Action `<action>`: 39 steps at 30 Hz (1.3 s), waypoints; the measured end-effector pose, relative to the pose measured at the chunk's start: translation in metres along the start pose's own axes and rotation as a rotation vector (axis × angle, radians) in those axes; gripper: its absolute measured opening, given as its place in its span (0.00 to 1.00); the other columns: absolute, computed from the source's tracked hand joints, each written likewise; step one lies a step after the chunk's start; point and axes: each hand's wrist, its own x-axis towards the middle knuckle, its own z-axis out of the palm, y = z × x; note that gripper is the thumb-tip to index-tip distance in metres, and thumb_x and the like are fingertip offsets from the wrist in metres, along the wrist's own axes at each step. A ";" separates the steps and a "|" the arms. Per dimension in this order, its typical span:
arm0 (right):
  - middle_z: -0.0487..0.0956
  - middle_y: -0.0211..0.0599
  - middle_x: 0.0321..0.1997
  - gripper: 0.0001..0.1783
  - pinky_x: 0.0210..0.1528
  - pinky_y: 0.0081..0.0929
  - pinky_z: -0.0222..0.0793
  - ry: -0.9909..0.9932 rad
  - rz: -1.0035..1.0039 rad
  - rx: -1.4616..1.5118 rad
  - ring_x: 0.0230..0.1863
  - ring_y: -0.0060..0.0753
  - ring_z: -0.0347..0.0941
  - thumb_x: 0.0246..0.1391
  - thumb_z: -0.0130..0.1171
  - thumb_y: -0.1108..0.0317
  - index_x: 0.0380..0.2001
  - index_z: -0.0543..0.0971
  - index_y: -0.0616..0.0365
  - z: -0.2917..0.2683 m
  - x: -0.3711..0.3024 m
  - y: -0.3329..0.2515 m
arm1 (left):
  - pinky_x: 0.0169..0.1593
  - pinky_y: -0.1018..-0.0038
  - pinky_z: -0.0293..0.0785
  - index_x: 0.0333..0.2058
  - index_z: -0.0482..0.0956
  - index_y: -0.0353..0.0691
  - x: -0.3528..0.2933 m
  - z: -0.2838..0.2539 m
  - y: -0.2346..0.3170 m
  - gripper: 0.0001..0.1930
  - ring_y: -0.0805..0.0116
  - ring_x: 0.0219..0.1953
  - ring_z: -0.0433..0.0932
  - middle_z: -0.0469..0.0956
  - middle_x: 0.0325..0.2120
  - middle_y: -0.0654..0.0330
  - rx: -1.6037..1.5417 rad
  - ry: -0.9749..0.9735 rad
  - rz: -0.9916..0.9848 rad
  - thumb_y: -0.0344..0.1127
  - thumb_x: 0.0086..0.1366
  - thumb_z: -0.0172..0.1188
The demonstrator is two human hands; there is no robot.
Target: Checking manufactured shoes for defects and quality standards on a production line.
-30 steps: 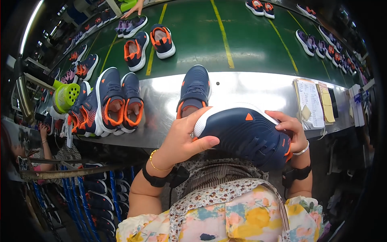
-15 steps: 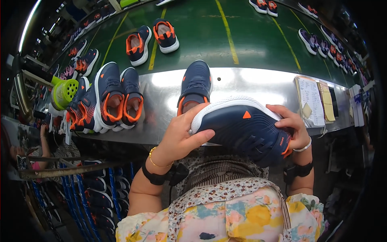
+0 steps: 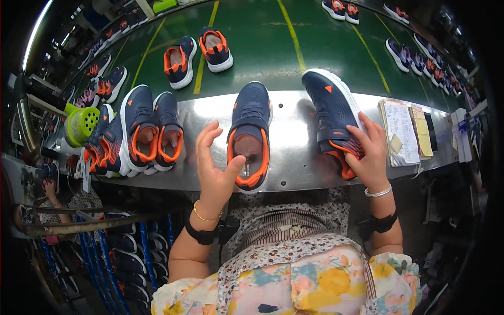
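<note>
A navy sneaker with orange lining and a white sole (image 3: 331, 113) is at the right of the metal worktop (image 3: 294, 157), toe pointing away. My right hand (image 3: 368, 149) grips it round the heel and collar. Another such sneaker (image 3: 253, 113) sits upright on the worktop in front of me. Beside its heel is my left hand (image 3: 216, 163), open, thumb and fingers spread, the thumb tip over the shoe's opening. Whether that thumb touches the shoe I cannot tell. Several more navy sneakers (image 3: 140, 118) stand close together at the left of the worktop.
Beyond the worktop runs a green belt (image 3: 262, 47) with yellow lines, carrying pairs of shoes (image 3: 179, 62). A clipboard with papers (image 3: 399, 131) lies at the right. A green perforated round object (image 3: 83, 125) stands at the left, above a rack of shoes (image 3: 126, 262).
The sneaker held up in both hands has come down onto the right of the worktop, toe away. My left hand has let go of it and moved left beside the other sneaker.
</note>
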 end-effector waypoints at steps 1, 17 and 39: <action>0.67 0.43 0.57 0.26 0.57 0.41 0.55 -0.040 0.006 -0.124 0.55 0.49 0.60 0.30 0.61 0.72 0.41 0.77 0.52 0.003 -0.001 -0.002 | 0.60 0.62 0.55 0.50 0.64 0.36 -0.011 0.001 -0.002 0.34 0.54 0.58 0.59 0.59 0.56 0.48 0.008 0.000 0.007 0.54 0.52 0.63; 0.69 0.44 0.52 0.16 0.55 0.30 0.60 -0.010 0.259 0.295 0.52 0.39 0.66 0.54 0.52 0.67 0.46 0.72 0.60 -0.010 -0.006 0.039 | 0.59 0.38 0.40 0.36 0.72 0.48 -0.033 0.043 0.027 0.23 0.50 0.62 0.56 0.55 0.60 0.46 0.839 -0.453 0.470 0.35 0.38 0.70; 0.63 0.42 0.61 0.34 0.58 0.23 0.59 -0.455 0.720 1.249 0.59 0.29 0.62 0.57 0.49 0.63 0.63 0.53 0.62 0.010 0.011 0.087 | 0.58 0.74 0.60 0.61 0.49 0.30 0.029 0.040 -0.034 0.31 0.67 0.59 0.61 0.60 0.57 0.51 -0.527 -0.518 -0.757 0.39 0.66 0.50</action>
